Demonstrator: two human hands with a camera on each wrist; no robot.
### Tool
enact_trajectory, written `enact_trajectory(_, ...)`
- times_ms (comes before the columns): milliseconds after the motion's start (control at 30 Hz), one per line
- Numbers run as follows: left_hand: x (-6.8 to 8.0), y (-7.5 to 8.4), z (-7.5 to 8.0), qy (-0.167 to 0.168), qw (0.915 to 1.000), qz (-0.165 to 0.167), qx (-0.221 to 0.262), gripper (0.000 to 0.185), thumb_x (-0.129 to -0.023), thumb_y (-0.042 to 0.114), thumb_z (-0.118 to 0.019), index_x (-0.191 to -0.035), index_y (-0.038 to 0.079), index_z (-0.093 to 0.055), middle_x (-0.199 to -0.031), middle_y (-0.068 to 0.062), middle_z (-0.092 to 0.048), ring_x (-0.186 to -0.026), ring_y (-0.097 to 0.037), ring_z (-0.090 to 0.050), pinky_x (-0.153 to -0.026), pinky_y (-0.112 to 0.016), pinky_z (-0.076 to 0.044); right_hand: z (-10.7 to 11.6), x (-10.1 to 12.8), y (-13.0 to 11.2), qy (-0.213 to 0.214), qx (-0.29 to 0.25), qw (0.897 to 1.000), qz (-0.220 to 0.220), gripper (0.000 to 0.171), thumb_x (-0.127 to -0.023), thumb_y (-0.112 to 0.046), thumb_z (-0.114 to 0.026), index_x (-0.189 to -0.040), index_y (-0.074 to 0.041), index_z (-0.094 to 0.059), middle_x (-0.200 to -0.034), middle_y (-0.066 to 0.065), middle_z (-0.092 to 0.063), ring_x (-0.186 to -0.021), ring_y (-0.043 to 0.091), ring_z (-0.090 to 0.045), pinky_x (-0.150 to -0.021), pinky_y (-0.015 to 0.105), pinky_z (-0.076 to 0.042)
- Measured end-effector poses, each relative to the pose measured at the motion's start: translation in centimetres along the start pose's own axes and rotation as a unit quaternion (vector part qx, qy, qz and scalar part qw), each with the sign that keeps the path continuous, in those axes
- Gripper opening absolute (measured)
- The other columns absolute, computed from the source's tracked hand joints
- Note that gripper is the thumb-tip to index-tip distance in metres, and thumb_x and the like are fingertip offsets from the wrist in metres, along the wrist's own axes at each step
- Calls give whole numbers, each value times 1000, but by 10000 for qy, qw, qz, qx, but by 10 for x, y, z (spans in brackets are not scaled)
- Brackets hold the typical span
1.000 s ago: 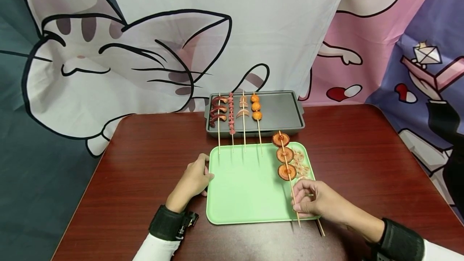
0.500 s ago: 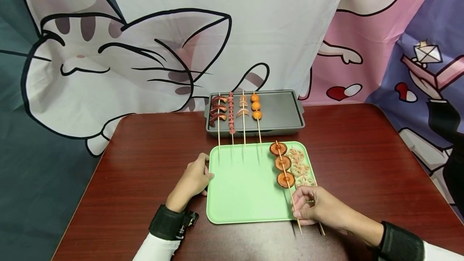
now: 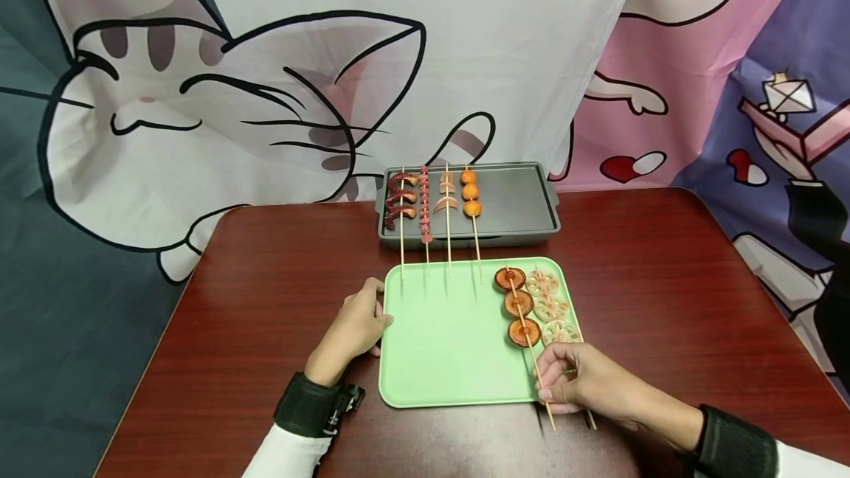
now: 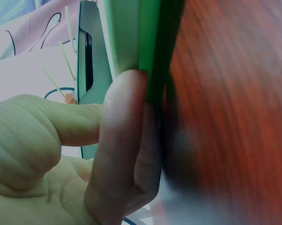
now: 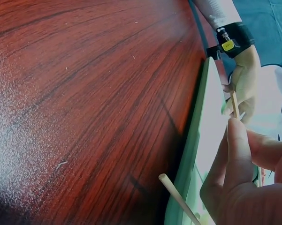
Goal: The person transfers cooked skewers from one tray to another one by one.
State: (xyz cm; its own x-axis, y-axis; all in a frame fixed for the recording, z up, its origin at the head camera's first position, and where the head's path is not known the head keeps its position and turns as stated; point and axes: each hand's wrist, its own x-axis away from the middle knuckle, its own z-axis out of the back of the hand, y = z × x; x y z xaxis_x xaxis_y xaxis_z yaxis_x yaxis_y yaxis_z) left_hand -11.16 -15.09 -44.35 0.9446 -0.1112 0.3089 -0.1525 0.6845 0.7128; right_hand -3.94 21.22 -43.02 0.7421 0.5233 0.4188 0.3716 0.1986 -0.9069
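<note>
A green tray (image 3: 445,345) lies on the dark red table. On its right side lies a skewer with three round brown slices (image 3: 519,304), and beside it a skewer of pale lotus-root slices (image 3: 550,308). My right hand (image 3: 574,376) pinches the brown-slice skewer's stick (image 5: 234,104) at the tray's near right corner. My left hand (image 3: 355,327) holds the tray's left edge (image 4: 152,56), fingers curled against the rim.
A grey baking pan (image 3: 514,205) stands behind the tray with several skewers: dark curled pieces (image 3: 401,203), pink sausage (image 3: 424,203), pale slices (image 3: 446,198), orange balls (image 3: 471,196). Its right half is bare. A cartoon cat cloth hangs behind.
My right hand drew the brown-slice skewer back from near the grey pan and lowered it onto the green tray beside the lotus-root skewer. My left hand stayed on the tray edge.
</note>
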Motion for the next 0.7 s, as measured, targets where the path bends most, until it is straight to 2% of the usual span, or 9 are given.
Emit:
enact_trajectory(400, -1, 1, -1, 6, 10000, -46, 20, 51, -98, 1, -67, -143, 0, -44, -84, -12, -52, -50, -24, -59, -44, -32, -56, 0, -3, 5, 51, 22, 10000, -11, 28, -88, 8, -74, -107, 18, -55, -86, 7, -64, -77, 13, -69, -73, 31, -66)
enact_trajectory(700, -1, 0, 0, 64, 10000, -72, 27, 52, -97, 0, -68, -143, -1, -44, -85, -12, -53, -50, -23, -60, -44, -33, -56, 1, -7, 6, 211, 955, 9950, 216, 20, -87, 3, -77, -99, 11, -63, -80, 8, -70, -69, 12, -70, -64, 29, -65)
